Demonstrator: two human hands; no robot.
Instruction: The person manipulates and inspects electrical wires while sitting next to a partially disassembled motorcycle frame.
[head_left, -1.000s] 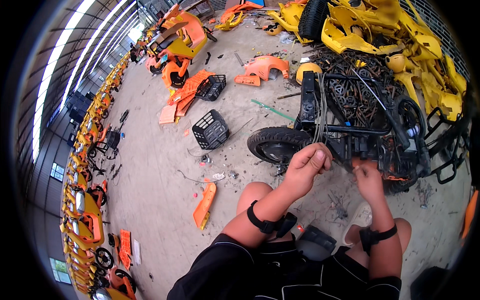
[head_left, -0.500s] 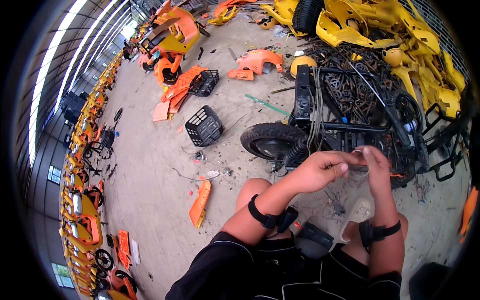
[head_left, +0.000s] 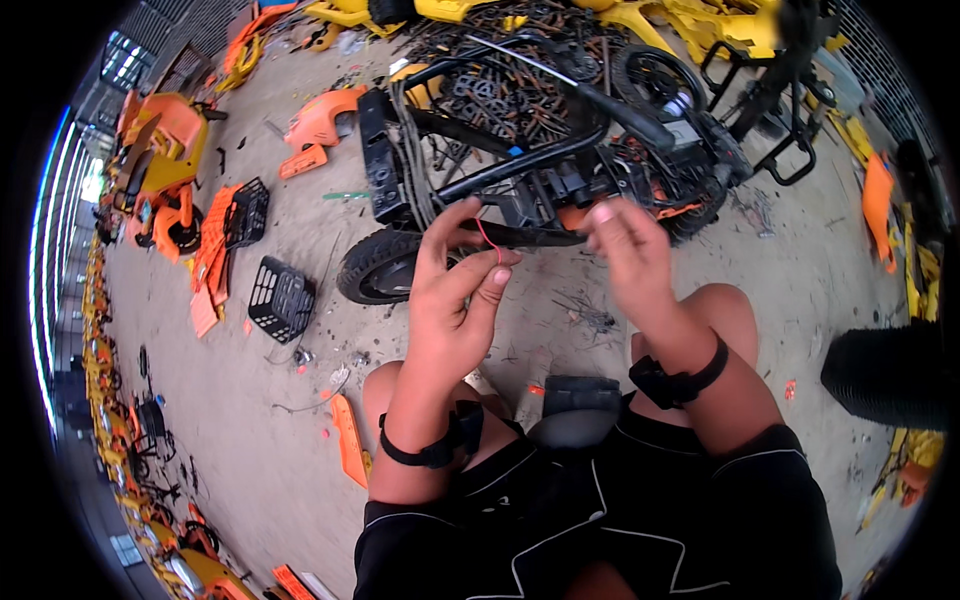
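Observation:
My left hand (head_left: 455, 310) pinches a thin red wire (head_left: 487, 232) between thumb and finger. My right hand (head_left: 635, 260) is raised a short way to its right, fingertips drawn together; whatever they may hold is too small to make out. Just beyond both hands lies a stripped black scooter frame (head_left: 475, 175) with a tyred wheel (head_left: 372, 268), grey cables (head_left: 408, 145) hanging over one end and some orange parts inside. A black and grey object (head_left: 580, 395) is between my knees.
A pile of rusty metal parts (head_left: 510, 80) lies behind the frame, yellow body panels (head_left: 690, 25) beyond. Black plastic baskets (head_left: 280, 300), orange panels (head_left: 215, 260) and a half-stripped scooter (head_left: 165, 150) stand leftward, with a long scooter row (head_left: 110, 400). A dark ribbed object (head_left: 880, 375) is at right.
My view has swung round, so the scene sits higher and further left. My hands have risen and moved apart, and the red wire now shows in my left hand.

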